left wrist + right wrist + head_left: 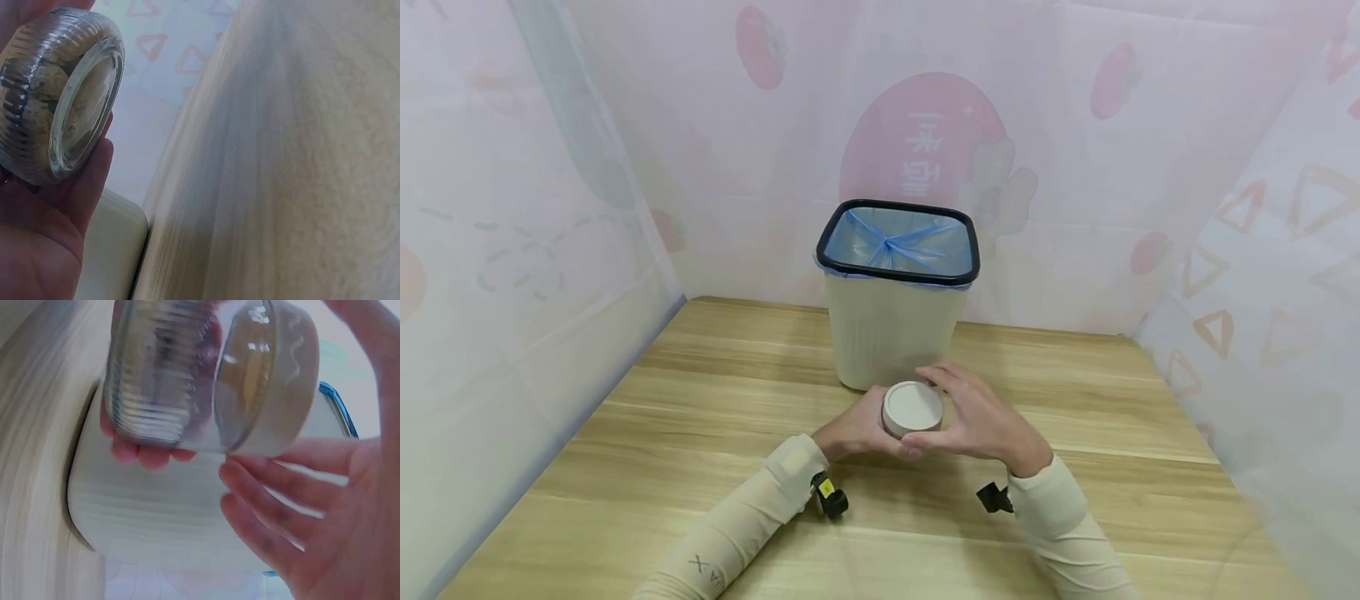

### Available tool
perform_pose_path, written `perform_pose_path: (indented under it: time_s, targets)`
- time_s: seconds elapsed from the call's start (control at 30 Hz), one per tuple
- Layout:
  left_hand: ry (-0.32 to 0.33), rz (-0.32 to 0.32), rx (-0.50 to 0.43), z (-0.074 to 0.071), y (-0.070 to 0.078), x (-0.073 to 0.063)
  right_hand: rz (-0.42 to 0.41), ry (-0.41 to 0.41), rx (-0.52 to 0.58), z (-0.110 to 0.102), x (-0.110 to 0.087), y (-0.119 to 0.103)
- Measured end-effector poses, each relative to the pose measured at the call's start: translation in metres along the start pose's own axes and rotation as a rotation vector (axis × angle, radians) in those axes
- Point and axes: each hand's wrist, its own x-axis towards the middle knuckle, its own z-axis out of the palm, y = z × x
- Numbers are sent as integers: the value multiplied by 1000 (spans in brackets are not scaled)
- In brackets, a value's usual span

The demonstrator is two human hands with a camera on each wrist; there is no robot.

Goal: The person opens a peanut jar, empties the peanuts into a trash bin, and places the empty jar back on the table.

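Observation:
A ribbed clear glass jar [37,94] with brown lumps inside is held in front of the bin. Its pale lid [913,406] faces up in the head view and sits on the mouth. My left hand [867,425] grips the jar's body, its fingertips showing along the glass in the right wrist view. Around the lid's right side spreads my right hand [981,417], thumb in front and fingers behind. In the right wrist view, the fingers [269,512] are loosely extended, their tips at the lid's lower rim. A gap shows between palm and lid.
A cream waste bin [891,325] with a black rim and blue liner stands just behind the hands on the wooden table [715,408]. Printed cloth walls [715,158] enclose the back and sides. Small black cameras [831,497] are strapped to both wrists.

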Motion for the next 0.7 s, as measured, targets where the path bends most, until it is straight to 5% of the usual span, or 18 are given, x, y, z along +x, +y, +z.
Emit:
perform_pose_path:
  time_s: [0.27, 0.7]
  targets:
    - [26, 16, -40, 0, 1, 0, 36, 116, -89, 10, 2, -9]
    - [49, -1, 37, 0, 2, -1, -26, 102, -57, 12, 3, -4]
